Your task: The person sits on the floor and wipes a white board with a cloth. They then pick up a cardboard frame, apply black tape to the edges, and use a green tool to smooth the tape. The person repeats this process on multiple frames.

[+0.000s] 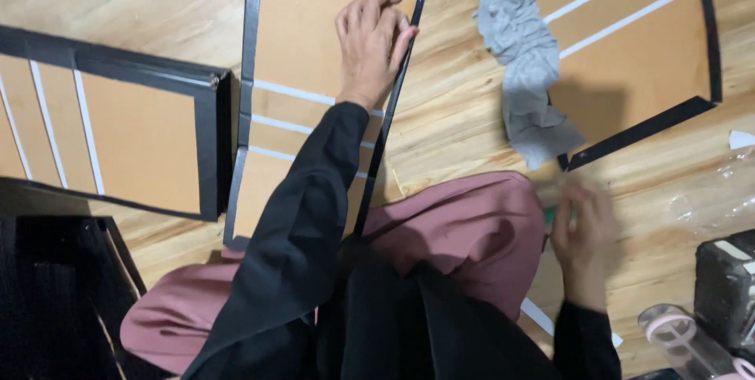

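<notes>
Left hand [371, 43] flat on middle cardboard panel [303, 42], fingers spread and released, fingertips at black-taped right edge near top corner. Right hand [580, 232] blurred, low beside knee; fingers curled around something small and green, cannot tell what. Panel lying on wood floor [448, 112], 3 white stripes across it. 2 more taped panels to either side, grey cloth [525, 57] draped over right one [637, 49]. Best to keep palm pressure even, smoothing tape outward along edge, panel pinned flat.
</notes>
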